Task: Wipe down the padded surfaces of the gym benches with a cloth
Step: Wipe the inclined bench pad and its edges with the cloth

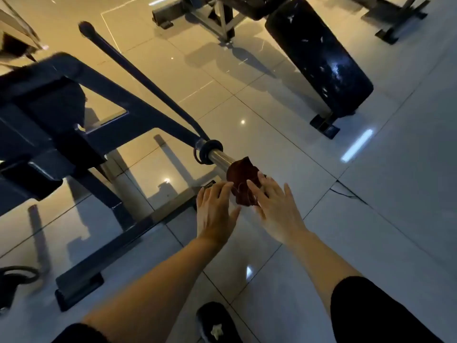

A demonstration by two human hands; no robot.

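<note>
Both hands are reaching forward over the tiled floor (371,219), palms down and fingers extended. The left hand (215,211) is lying released, its fingertips just beside the near left edge of the cloth (241,180). The right hand (277,209) is also spreading flat with straight fingers, overlapping the cloth's right side; whether it is touching the fabric cannot be told. Neither hand is gripping anything.

The dark red cloth is hanging crumpled over the near end of a chrome barbell sleeve (218,158), between the two hands and slightly beyond them. The barbell (138,73) is running from that sleeve away toward the far left, past a dark collar (209,151), and is resting on a dark blue steel rack (74,115) occupying the left of the scene.

A black padded bench (319,55), its cover showing pale scuffs, is standing at the far right, well apart from the hands. Another frame (217,18) is standing at the far centre. A dark shoe (215,323) is showing at the near edge, between the forearms.
</note>
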